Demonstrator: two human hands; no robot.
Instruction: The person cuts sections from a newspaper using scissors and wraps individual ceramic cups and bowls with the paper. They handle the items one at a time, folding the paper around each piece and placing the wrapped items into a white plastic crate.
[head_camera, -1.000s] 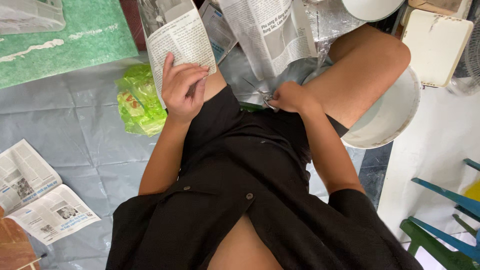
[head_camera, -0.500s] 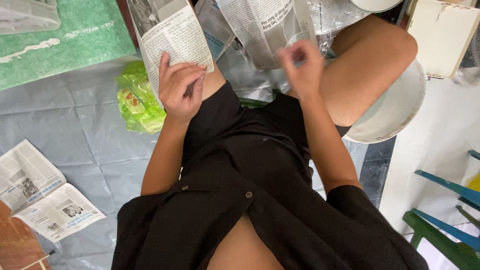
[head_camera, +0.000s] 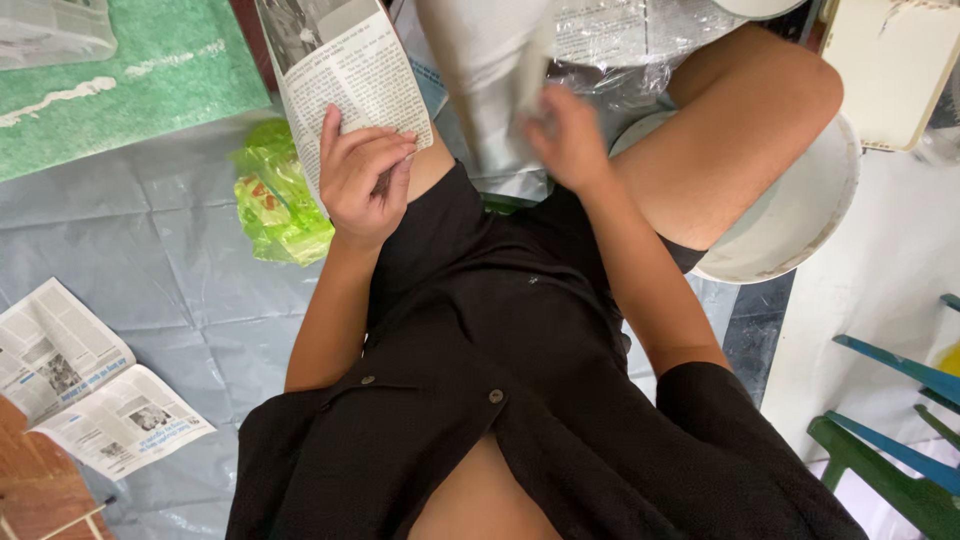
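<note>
Two hands, left hand (head_camera: 365, 178) pinching folded newspaper (head_camera: 345, 75); right hand (head_camera: 565, 135) (blurred) clutching newspaper sheet (head_camera: 490, 80), white bowl (head_camera: 800, 215) beside knee

Crumpled bright green plastic packet (head_camera: 280, 205) with red-and-yellow print, lying on grey sheeting, just beside the thigh
</note>
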